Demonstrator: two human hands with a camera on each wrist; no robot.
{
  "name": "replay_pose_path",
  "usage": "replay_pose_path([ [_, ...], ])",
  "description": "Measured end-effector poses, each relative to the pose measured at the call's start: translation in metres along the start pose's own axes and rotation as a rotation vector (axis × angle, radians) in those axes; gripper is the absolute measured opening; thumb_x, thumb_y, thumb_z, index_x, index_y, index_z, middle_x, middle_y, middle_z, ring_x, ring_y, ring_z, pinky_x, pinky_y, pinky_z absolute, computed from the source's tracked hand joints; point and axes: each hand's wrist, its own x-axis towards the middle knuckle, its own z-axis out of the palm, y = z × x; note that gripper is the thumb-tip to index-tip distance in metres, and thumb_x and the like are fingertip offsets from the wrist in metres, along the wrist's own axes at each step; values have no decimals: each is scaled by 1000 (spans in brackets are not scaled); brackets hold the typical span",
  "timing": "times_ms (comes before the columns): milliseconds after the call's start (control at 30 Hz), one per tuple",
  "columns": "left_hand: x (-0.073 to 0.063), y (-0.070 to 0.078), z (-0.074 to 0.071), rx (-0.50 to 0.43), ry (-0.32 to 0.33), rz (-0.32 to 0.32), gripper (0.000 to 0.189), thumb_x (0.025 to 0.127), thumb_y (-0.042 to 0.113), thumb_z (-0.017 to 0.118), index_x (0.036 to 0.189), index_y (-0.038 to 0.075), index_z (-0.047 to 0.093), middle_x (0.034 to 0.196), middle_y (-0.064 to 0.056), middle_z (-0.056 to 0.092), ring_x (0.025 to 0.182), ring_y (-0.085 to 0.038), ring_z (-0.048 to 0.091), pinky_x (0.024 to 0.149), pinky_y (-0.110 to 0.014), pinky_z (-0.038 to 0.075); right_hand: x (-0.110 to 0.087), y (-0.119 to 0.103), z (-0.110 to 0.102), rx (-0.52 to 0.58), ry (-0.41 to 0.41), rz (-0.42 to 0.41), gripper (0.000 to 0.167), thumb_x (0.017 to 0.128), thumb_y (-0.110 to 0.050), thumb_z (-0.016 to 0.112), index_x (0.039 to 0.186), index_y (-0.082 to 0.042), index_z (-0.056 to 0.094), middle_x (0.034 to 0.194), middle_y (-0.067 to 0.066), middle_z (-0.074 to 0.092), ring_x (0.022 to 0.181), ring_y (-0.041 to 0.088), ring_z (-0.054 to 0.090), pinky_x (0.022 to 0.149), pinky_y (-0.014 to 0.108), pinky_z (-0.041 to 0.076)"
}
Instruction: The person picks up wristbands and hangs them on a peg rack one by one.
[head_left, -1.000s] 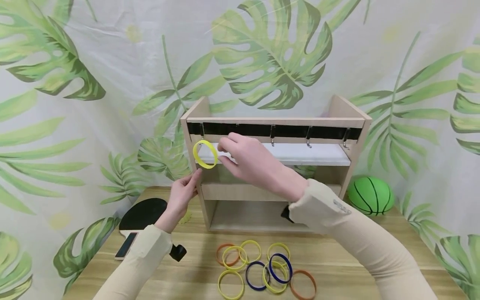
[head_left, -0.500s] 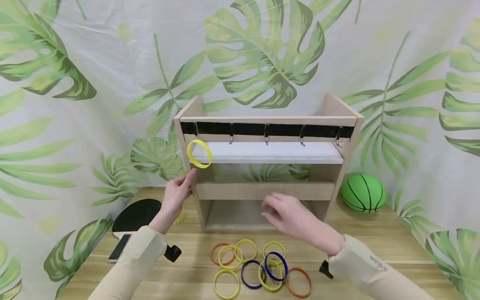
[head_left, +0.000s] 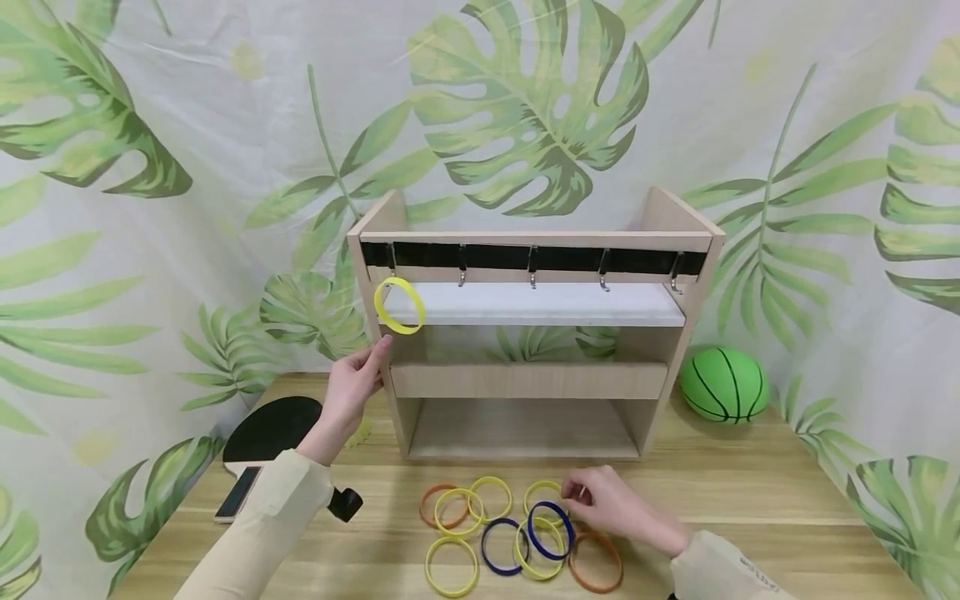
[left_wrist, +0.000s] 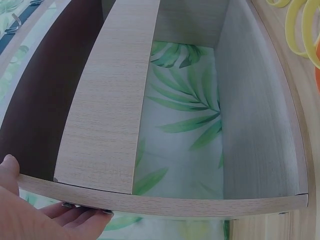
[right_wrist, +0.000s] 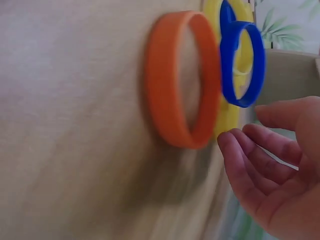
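My left hand (head_left: 352, 392) grips the left side panel of a light wooden shelf unit (head_left: 528, 382), its thumb on the front edge and its fingers on the outer face in the left wrist view. A yellow silicone wristband (head_left: 400, 307) hangs from the leftmost hook. My right hand (head_left: 609, 504) is beside the loose bands on the table. Its thumb and fingers are bent and apart, with nothing between them in the right wrist view. Closest to the fingertips are a blue wristband (right_wrist: 243, 64), which leans on yellow ones, and a yellow wristband (head_left: 543, 498). An orange wristband (right_wrist: 165, 80) lies nearby.
Several more yellow, orange and blue bands, such as a yellow band (head_left: 452, 567), lie on the wooden table (head_left: 720, 508). Metal hooks line a black strip (head_left: 495, 256). A green ball (head_left: 724, 385) sits right of the unit, a black paddle (head_left: 272, 429) left.
My right hand has moved from near the hung yellow wristband down to the bands on the table. My left hand has stayed on the shelf's side panel.
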Motion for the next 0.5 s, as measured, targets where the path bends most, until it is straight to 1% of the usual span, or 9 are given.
replay_pose_path([
  [100, 0, 0, -1, 3, 2, -2, 68, 99, 52, 52, 141, -2, 52, 156, -12, 41, 137, -25, 45, 113, -46, 43, -2, 4, 4, 7, -21, 11, 7, 90, -11, 71, 83, -9, 69, 74, -1, 69, 65, -6, 54, 57, 13, 50],
  [167, -1, 0, 0, 11, 5, -4, 68, 99, 52, 51, 141, -1, 53, 155, -12, 42, 136, -24, 46, 111, -44, 45, -3, 6, 6, 2, -34, 0, 8, 90, -12, 71, 83, -10, 69, 73, -3, 68, 64, -7, 52, 56, 13, 49],
  [267, -1, 0, 0, 18, 10, -2, 67, 99, 52, 52, 141, 1, 52, 155, -11, 44, 136, -24, 47, 110, -41, 46, -3, 8, 9, 4, -50, -8, 8, 89, -10, 71, 82, -10, 68, 73, -4, 68, 64, -8, 52, 56, 13, 49],
  [500, -2, 2, -1, -17, -11, 3, 70, 99, 51, 53, 147, 2, 44, 160, -11, 36, 144, -28, 40, 115, -49, 41, -3, 5, 9, 6, -48, -23, 7, 89, -7, 71, 82, -10, 68, 74, -3, 70, 66, -7, 54, 56, 13, 49],
])
